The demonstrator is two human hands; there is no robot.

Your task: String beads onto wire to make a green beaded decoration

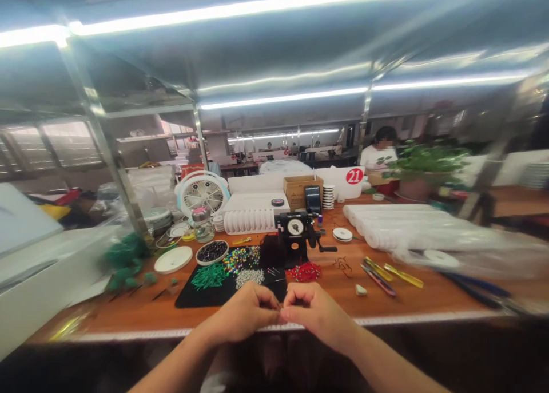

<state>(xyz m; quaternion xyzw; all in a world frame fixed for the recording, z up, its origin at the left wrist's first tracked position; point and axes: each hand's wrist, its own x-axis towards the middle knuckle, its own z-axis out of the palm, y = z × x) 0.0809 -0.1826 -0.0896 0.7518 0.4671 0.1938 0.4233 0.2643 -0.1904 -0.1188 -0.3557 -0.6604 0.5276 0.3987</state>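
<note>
Both hands meet just above the front edge of the worktop (128, 314), near the lower edge of the black mat (193, 298). The left hand (246, 313) and the right hand (315, 316) are curled inward, fingertips almost touching between them. The fingers of each are bent toward the thumb, but whether they grasp some small piece or are merely drawn together I cannot tell — the gap is too small and blurred.

The red-headed pieces (304, 272) lie in a pile just beyond the right hand, and the silver beads (250, 277) sit on the mat just beyond the left. Farther left on the mat are the green tubes (210, 276), with the multicoloured beads (242, 259) behind the silver ones and a white dish (212, 264) of dark beads at the mat's back corner.

Behind the red pile stands a black hand-cranked winder (295, 227) with a round dial, its crank pointing right. A white spool (342, 234) lies to its right; nearer the front are a white wedge (361, 290), a red-handled tool (378, 277) and yellow-handled tools (403, 276) — then, farther right, blue-handled pliers (480, 290). White rolls (394, 221) lie behind these. A fan (203, 194) stands at the back left; a person (380, 153) is in the background at right.
</note>
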